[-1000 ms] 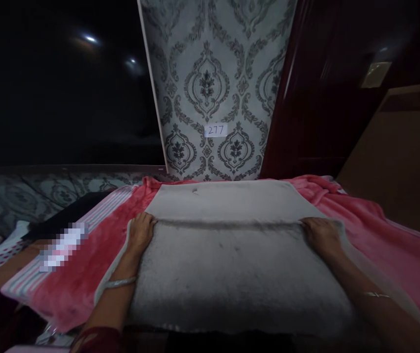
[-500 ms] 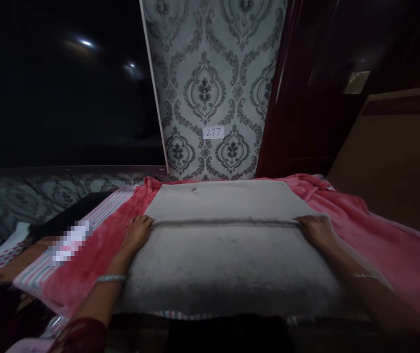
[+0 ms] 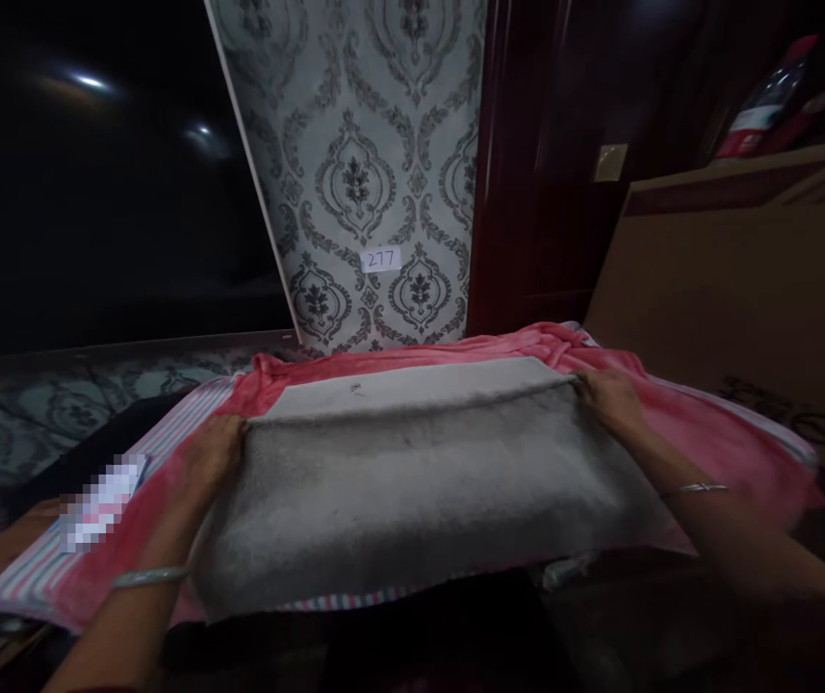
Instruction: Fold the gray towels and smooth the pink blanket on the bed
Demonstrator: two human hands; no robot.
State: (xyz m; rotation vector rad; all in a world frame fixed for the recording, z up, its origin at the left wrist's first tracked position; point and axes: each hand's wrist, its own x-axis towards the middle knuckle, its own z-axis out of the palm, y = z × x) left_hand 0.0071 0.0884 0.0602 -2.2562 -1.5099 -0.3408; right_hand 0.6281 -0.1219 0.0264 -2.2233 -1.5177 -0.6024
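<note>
The pink blanket [image 3: 715, 472] spread widest; at right stood a cardboard box [image 3: 736, 298], its inside hidden. Over the blanket, the gray cloth [image 3: 412, 481] looked partly folded, its far strip uncovered. Left hand [image 3: 214, 457] and right hand [image 3: 610, 399] gripped the fold's ends with their fingers. A red-capped bottle [image 3: 762, 111] showed above the box.

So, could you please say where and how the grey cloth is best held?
Probably pinch the grey cloth at both ends of its crosswise ridge, coming from the near side: it is wide and limp, so one hold might let it sag. The left grip and right grip hold those ends.
</note>
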